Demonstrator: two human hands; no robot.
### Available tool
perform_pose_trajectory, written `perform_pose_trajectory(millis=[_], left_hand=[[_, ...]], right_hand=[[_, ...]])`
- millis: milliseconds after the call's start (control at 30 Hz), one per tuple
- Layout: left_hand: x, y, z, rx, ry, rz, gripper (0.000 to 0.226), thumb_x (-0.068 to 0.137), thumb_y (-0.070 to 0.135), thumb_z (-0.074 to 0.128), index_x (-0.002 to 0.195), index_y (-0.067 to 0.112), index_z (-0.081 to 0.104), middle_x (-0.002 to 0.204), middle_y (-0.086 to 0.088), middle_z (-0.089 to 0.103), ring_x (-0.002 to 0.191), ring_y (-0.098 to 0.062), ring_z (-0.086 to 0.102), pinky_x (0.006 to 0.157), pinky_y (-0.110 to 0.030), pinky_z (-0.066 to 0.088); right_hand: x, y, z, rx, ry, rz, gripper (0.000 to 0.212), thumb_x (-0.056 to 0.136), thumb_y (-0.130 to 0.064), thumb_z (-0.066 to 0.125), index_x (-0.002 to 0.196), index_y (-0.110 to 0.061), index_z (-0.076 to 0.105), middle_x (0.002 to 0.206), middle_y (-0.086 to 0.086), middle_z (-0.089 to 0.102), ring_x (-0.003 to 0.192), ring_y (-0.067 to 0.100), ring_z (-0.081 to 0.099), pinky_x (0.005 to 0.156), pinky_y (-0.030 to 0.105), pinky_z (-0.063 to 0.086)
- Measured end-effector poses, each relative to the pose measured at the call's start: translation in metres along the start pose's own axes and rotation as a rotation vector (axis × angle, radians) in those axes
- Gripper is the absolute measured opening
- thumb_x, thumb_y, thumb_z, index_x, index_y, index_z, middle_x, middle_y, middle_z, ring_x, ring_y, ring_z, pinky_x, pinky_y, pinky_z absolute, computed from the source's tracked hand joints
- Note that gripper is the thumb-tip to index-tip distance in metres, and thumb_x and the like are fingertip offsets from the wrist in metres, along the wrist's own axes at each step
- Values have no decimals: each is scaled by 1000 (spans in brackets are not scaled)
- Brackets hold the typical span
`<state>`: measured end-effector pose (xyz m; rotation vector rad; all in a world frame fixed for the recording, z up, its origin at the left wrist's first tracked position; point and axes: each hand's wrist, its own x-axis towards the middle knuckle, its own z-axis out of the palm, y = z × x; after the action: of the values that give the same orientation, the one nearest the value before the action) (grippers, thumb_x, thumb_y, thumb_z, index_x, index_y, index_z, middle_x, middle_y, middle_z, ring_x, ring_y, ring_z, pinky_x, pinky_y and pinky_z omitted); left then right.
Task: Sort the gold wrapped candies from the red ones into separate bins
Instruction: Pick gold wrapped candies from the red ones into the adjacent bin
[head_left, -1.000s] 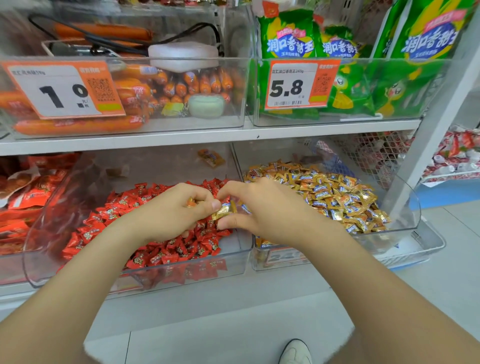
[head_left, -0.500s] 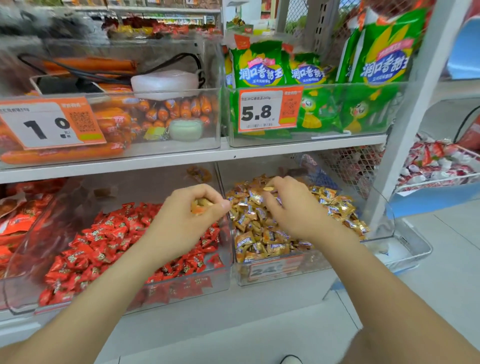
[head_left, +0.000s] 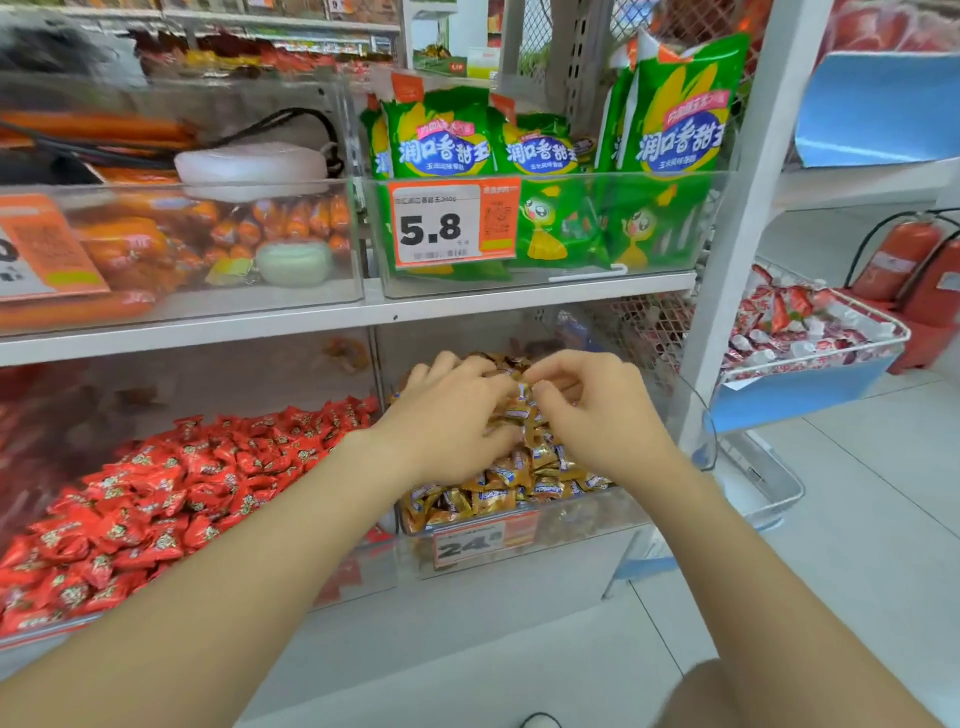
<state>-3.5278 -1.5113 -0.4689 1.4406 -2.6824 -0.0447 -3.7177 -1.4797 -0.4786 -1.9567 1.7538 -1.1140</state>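
Observation:
Red wrapped candies (head_left: 171, 499) fill the clear bin (head_left: 358, 577) on the lower shelf at left. Gold wrapped candies (head_left: 493, 496) fill the clear bin (head_left: 587, 522) right beside it. Both hands are over the gold pile. My left hand (head_left: 447, 421) lies on the gold candies with its fingers stretched out toward the back; anything under its palm is hidden. My right hand (head_left: 597, 415) has curled fingers, and its thumb and fingertips pinch a gold candy at the top of the pile, close to the left fingertips.
The upper shelf holds a clear bin of orange sausages (head_left: 171, 249) and a bin of green snack bags (head_left: 545, 218) with a 5.8 price tag. A white upright post (head_left: 737, 249) stands right of the gold bin. A wire basket of red-white candies (head_left: 810, 332) and fire extinguishers (head_left: 904, 254) are further right.
My left hand has moved right, from above the red bin onto the gold pile, carrying its gold candy. My right hand stayed on the gold pile and curled its fingers. The view shifted right.

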Motion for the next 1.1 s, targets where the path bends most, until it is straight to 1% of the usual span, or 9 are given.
perform_pose_trajectory(millis=[133,233,367,533,633,767,867,967,1100], left_hand=[[-71,-33,-7,-180,372,-54,9,97,40,53,99,33,57,89,12,56,91,-17,51,80,-41,46],[-121,-89,1,-193,311,-283,8,92,36,57,86,32,53,81,11,53,82,-17,55,74,-40,48],[-172,-155,11,39,30,-645,22,89,48,52,100,30,58,102,-1,53,104,-32,52,89,-46,49],[-206,-176,21,71,-33,-869,58,94,57,56,135,19,42,126,-17,42,119,-41,40,95,-52,46],[-213,-178,24,-31,-105,-912,66,97,64,49,144,19,35,135,-20,39,126,-46,43,100,-55,46],[-214,-188,16,-111,-249,-783,86,90,79,47,159,31,28,152,-22,39,138,-46,43,112,-50,41],[-214,-193,8,-197,-387,-748,117,71,93,56,164,36,15,161,-16,36,149,-39,33,118,-46,37],[-205,-192,6,-252,-514,-669,118,76,78,73,166,30,13,161,-4,43,146,-29,42,116,-38,40],[-185,-202,8,-236,-608,-655,126,76,53,86,166,22,4,155,-4,51,129,-28,58,99,-34,51]], right_hand=[[-16,-58,20,88,-166,-113,19,97,-18,63,97,-29,79,76,-13,74,73,1,70,69,15,53],[-28,-98,54,79,-299,-301,21,96,-14,63,100,-27,78,80,-11,74,73,6,68,69,16,49],[-29,-127,112,-72,-607,-484,28,97,-10,58,109,-27,78,98,-9,77,79,7,65,81,24,52],[-9,-129,181,-247,-827,-527,38,97,-30,74,135,-28,69,128,-5,73,121,17,65,106,37,51],[-2,-139,217,-201,-838,-591,70,85,-46,86,147,-26,60,142,-4,66,130,17,60,111,33,46],[-3,-142,251,-434,-930,-564,96,83,-69,73,163,-42,26,161,9,39,142,38,39,116,58,37],[7,-137,250,-656,-814,-541,77,87,-47,74,154,-40,36,139,11,49,125,36,49,102,48,46],[17,-130,241,-589,-681,-460,49,87,-17,69,133,-28,58,122,11,58,117,37,60,91,43,54],[19,-126,218,-415,-582,-344,29,91,-20,74,117,-31,68,122,5,64,117,29,61,98,42,52]])
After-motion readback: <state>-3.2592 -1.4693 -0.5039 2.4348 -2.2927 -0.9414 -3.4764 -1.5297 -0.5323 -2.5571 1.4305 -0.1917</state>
